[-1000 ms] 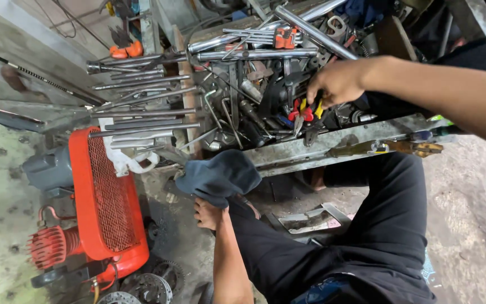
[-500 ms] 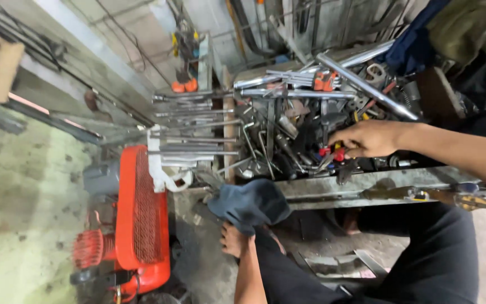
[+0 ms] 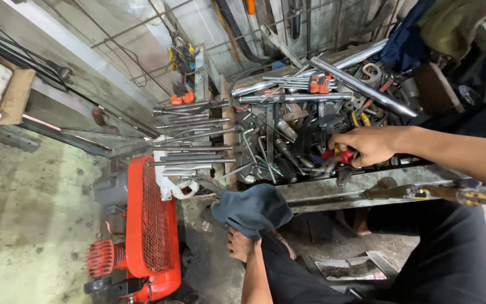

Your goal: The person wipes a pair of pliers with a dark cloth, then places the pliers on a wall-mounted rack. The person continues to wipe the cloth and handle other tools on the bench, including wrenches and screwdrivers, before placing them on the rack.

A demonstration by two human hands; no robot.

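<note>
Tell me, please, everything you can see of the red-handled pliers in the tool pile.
The red-handled pliers have red grips with a little yellow beside them and dull grey metal jaws pointing down-left. They lie over the cluttered tool tray near its front edge. The right hand closes over the handles, hiding most of them; whether the jaws are open is unclear.

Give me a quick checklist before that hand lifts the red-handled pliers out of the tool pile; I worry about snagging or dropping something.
1. Right hand closed on the red-handled pliers: ok, fingers wrap the handles.
2. Pliers free of neighbouring tools: cannot tell, their jaws lie among the tool pile.
3. Long chrome pipe clear of the lifting path: ok, it lies above the hand, apart from it.
4. Left hand secure: ok, it holds a dark cloth low, away from the pile.
5. Bench edge clear below the hand: not ok, a brown-handled tool lies along it.
</note>
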